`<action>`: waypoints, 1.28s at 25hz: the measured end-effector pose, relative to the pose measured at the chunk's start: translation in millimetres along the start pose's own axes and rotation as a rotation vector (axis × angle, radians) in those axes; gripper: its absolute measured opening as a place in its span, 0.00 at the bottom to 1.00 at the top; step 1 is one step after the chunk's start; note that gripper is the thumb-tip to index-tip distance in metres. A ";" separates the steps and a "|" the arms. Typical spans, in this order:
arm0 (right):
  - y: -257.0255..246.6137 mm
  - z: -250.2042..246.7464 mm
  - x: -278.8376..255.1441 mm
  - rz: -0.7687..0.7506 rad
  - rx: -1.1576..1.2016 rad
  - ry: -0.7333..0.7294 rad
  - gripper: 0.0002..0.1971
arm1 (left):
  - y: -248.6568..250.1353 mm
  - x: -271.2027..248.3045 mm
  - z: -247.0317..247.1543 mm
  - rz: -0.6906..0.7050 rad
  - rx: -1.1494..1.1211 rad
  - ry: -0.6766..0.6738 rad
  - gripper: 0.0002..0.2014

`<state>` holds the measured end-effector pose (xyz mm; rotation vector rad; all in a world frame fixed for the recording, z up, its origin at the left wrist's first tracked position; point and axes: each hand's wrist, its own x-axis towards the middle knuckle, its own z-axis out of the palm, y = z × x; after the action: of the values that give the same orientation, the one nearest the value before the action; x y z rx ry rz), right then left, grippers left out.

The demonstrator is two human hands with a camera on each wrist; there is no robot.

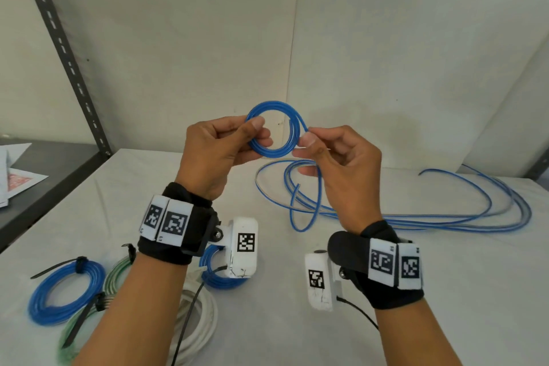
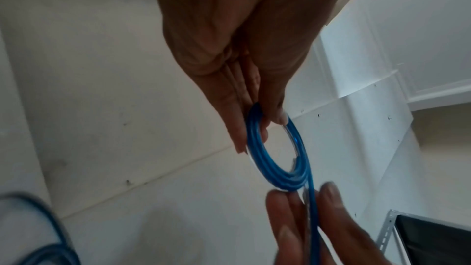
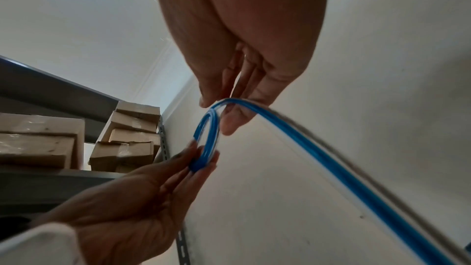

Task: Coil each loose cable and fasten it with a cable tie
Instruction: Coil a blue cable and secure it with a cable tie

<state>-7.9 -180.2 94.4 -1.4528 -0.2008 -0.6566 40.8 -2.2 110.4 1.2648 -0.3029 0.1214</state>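
Blue cable [image 1: 271,135] (glossy, few small loops) pinched by both hands.

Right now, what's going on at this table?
A person is winding a blue cable into a small coil in the air above the table. The left hand pinches the coil, while the right hand pinches the strand feeding into it. Most of that cable still lies loose on the table. Several finished coils, blue, green and white, lie near the left with black cable ties on them.
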 end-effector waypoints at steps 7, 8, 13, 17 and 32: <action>5.0 10.7 -4.2 -0.004 0.144 0.123 0.07 | -7.7 -6.0 20.5 -0.052 -0.109 -0.023 0.11; 4.5 7.2 -2.2 -0.009 0.132 0.124 0.07 | -7.9 -6.6 21.8 -0.050 -0.097 -0.047 0.11; -2.2 -19.5 7.2 -0.043 -0.125 -0.110 0.08 | -1.6 -7.2 20.7 -0.077 0.187 -0.192 0.27; -3.6 -25.3 6.4 -0.058 -0.364 -0.291 0.07 | -3.3 -8.6 22.0 -0.206 0.350 -0.378 0.31; -2.7 -18.3 4.7 -0.018 -0.291 -0.284 0.11 | -13.7 -4.9 30.3 -0.180 0.294 -0.184 0.20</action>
<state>-10.3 -199.0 96.6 -1.8260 -0.3499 -0.5057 34.8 -34.8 104.5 1.5932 -0.3359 -0.1094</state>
